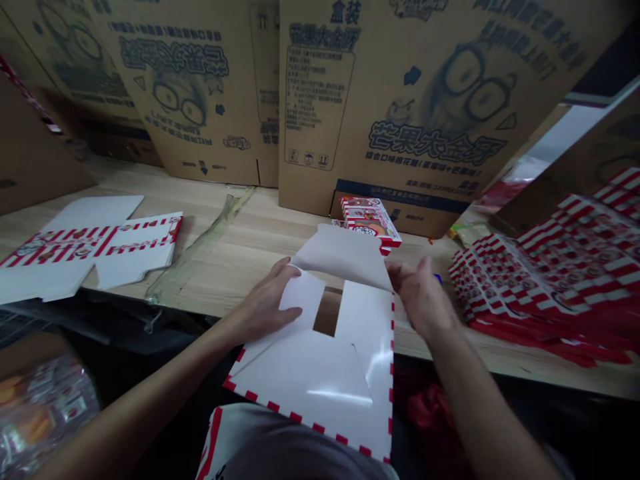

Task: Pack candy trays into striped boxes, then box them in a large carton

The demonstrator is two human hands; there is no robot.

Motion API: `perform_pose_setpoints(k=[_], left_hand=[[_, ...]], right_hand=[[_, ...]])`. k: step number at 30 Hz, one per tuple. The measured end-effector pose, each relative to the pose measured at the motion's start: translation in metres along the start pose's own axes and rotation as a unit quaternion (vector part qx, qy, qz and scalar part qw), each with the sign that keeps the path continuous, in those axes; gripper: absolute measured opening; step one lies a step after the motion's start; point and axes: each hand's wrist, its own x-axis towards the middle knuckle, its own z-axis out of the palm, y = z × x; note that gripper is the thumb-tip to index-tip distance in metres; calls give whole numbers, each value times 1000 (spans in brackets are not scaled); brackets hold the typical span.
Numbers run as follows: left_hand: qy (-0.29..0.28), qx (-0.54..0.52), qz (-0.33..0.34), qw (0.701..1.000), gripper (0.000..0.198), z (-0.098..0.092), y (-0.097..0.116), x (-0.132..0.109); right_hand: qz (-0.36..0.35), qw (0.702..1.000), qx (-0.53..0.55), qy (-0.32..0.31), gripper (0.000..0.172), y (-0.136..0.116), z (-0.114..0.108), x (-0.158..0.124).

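A white carton (310, 380) with red striped edges stands at the table's front edge, close to my body. Two of its flaps lie folded inward with a rectangular gap between them, and a far flap (345, 253) is raised. My left hand (273, 300) rests on the left flap, thumb and fingers apart. Beside the carton's right far corner is my right hand (417, 293), its fingers spread and a little blurred, with the fingertips at the end of the raised flap.
Large brown boxes (410, 113) line the back. Flat printed cartons (145, 247) lie at the left. Small printed boxes (373, 220) sit behind the carton, and red-striped boxes (545, 273) are stacked at the right. Wrapped items (45, 413) fill a container at lower left.
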Motion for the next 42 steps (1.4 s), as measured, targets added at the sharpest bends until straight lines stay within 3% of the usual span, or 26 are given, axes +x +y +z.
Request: perform_pose_setpoints(k=[2, 4, 6, 8, 10, 13, 16, 19, 21, 23, 25, 27, 28, 30, 33, 35, 38, 42], left_hand=[[-1, -17, -2, 1000, 52, 0, 4, -1], [-1, -26, -15, 1000, 56, 0, 7, 0], [8, -34, -36, 999, 58, 1, 7, 1], [24, -44, -42, 998, 58, 1, 4, 3], [31, -61, -31, 997, 54, 1, -1, 3], [34, -79, -21, 996, 50, 1, -6, 2], [35, -88, -29, 995, 47, 0, -5, 2], [25, -111, -54, 992, 43, -1, -6, 3], [25, -122, -73, 990, 45, 0, -8, 3], [68, -136, -65, 986, 56, 1, -11, 1], [147, -140, 12, 979, 63, -1, -12, -3], [211, -103, 152, 960, 59, -7, -7, -9], [217, -69, 226, 947, 56, -10, -3, -12], [185, 12, 345, 920, 51, -15, 9, -18], [127, 118, 435, 884, 42, -16, 24, -24], [109, 160, 453, 870, 37, -12, 29, -28], [75, 191, 444, 872, 40, -10, 30, -34], [0, 194, 408, 892, 66, -21, 36, -44]], right_hand=[[54, 995, 75, -37, 76, -19, -3, 26], [91, 990, 73, -80, 73, -37, 3, 46], [97, 986, 19, -136, 65, -46, 16, 54], [58, 975, -73, -204, 59, -44, 31, 49], [-8, 946, -199, -256, 67, -34, 43, 35], [-68, 873, -386, -291, 85, -18, 51, 16], [-81, 825, -462, -316, 92, -12, 52, 13], [-61, 848, -403, -339, 85, -13, 45, 26], [1, 878, -339, -339, 81, -13, 39, 40], [67, 893, -295, -332, 85, -11, 35, 53], [111, 897, -272, -332, 90, -9, 34, 63], [149, 901, -243, -326, 84, -8, 37, 67], [171, 904, -217, -326, 78, -8, 39, 68], [209, 907, -147, -334, 63, -7, 43, 68], [259, 898, -26, -355, 45, -4, 47, 66], [290, 882, 37, -370, 41, 0, 46, 64], [317, 859, 105, -387, 45, 6, 44, 62], [318, 844, 170, -397, 54, 13, 45, 58]])
